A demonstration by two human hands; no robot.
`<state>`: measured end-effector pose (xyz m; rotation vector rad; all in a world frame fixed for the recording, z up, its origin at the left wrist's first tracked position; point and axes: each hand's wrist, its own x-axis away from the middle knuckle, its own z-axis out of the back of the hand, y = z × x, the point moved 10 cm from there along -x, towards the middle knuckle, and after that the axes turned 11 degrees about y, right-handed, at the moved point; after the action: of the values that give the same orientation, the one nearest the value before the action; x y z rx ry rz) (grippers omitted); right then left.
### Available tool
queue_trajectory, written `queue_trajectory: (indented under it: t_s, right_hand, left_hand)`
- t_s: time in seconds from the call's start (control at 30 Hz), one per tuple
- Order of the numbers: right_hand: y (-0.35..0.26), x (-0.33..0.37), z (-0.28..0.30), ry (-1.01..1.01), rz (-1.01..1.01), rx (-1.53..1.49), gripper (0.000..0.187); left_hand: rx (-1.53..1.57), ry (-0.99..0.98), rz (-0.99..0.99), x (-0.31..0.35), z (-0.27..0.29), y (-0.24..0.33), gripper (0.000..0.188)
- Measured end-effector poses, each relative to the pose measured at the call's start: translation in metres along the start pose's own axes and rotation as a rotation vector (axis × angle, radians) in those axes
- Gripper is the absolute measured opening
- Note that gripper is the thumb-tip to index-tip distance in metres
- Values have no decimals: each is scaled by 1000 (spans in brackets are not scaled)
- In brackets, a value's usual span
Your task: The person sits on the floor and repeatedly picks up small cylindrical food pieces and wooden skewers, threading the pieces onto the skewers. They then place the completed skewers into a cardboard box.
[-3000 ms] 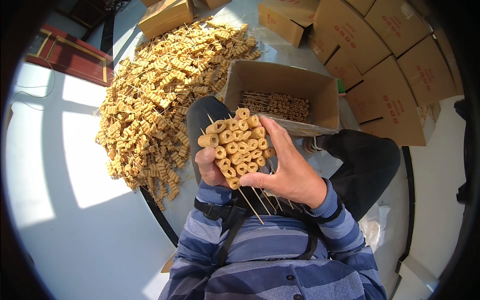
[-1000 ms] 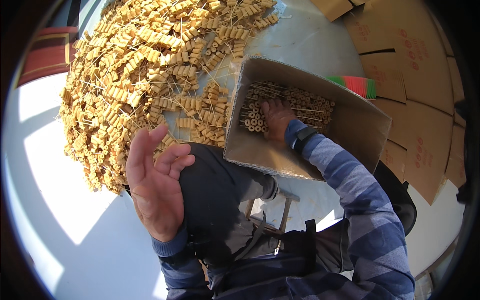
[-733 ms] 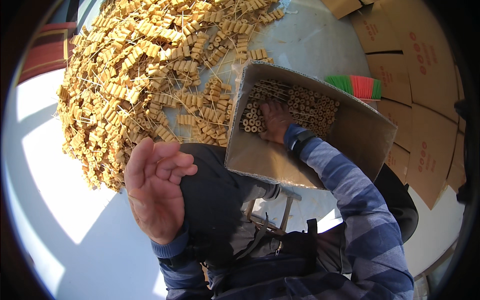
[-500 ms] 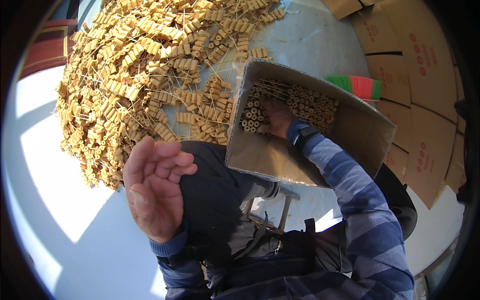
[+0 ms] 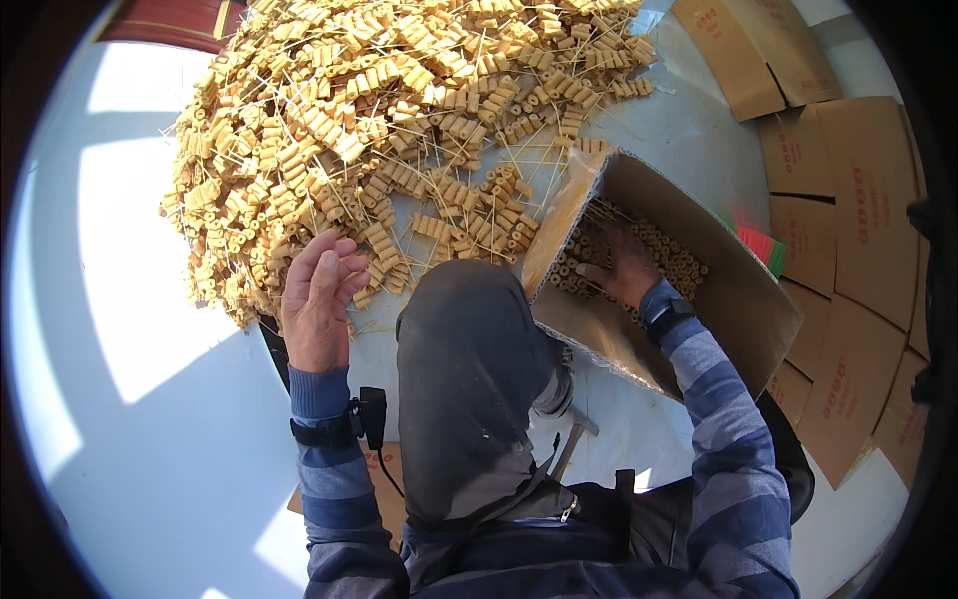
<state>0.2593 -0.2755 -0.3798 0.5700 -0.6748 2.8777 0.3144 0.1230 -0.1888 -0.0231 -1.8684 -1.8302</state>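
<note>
A cardboard box (image 5: 667, 280), tilted and open at the top, stands to the right of my knee. Inside it, skewers of golden-brown hollow rolls (image 5: 687, 268) are packed with many roll ends facing up. My right hand (image 5: 629, 268) reaches in and rests on these skewers, thumb and fingers spread, its fingertips partly in shadow. Beside the near edge of a large heap of loose skewers (image 5: 329, 140), my left hand (image 5: 321, 299) is raised with nothing in it, fingers loosely bent and thumb apart.
Flattened cardboard cartons (image 5: 873, 200) lie across the floor at the right. A red and green bundle (image 5: 760, 248) sits behind the box. My bent knee (image 5: 469, 339) rises between my hands, with part of a stool (image 5: 574, 439) beneath. Red panelling (image 5: 170, 22) borders the far left.
The view has shifted, so heap and box appear farther right. My left hand has turned and moved towards the heap, still empty. My right hand stays in the box.
</note>
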Motion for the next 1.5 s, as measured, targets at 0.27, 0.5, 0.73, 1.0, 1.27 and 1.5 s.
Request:
queue_trajectory:
  t_s: [0.27,0.5,0.73,1.0,1.27,1.5]
  right_hand:
    - [-15,79,114,105,133,-108,46]
    - [-4,158,166,99,-87,-29,40]
    - [5,184,154,96,-129,-22,42]
    - [7,181,148,81,-127,10,41]
    - [1,183,151,120,-63,50,39]
    - [0,190,151,136,-75,60,34]
  left_hand:
    - [-747,-211,172,-56,3,-183,72]
    - [-1039,-134,105,-77,-79,-217,104]
    - [-1234,-290,147,-84,-128,-237,85]
    - [-1366,-262,-39,-111,-150,-244,48]
    - [-1422,-239,-90,-117,-140,-226,38]
    - [-1477,-268,-93,-138,-125,-231,34]
